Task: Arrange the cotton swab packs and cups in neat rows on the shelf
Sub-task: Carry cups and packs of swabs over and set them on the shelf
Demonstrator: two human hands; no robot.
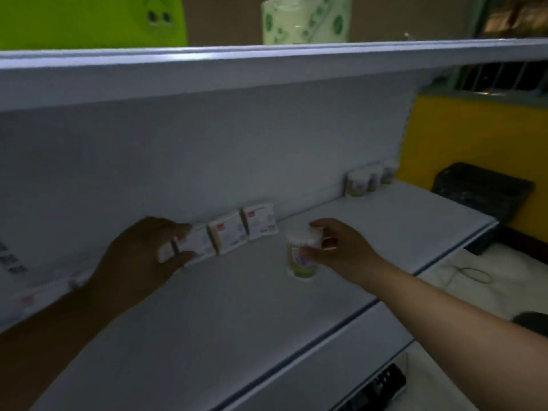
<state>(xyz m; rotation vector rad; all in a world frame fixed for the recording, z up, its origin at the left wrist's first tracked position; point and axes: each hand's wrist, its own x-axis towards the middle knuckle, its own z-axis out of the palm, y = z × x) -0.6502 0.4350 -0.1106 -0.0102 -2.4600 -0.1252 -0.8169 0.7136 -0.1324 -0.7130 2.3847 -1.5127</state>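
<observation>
White cotton swab packs with red labels stand in a row against the back wall of the white shelf (pixel 237 307). My left hand (pixel 139 250) grips the leftmost pack (pixel 194 243); two more packs (pixel 228 237) (pixel 261 222) stand to its right. My right hand (pixel 338 244) holds a small cotton swab cup (pixel 314 237) just above another cup (pixel 299 261) that stands on the shelf. Three more cups (pixel 370 180) stand in a row at the back right. Another pack (pixel 29 301) lies at the far left, partly hidden by my left forearm.
An upper shelf (pixel 267 63) overhangs, carrying a green plastic item (pixel 89 19) and a paper roll pack (pixel 305 19). To the right are a yellow wall (pixel 474 137) and a dark basket (pixel 480 188). The shelf's front edge runs diagonally at the lower right.
</observation>
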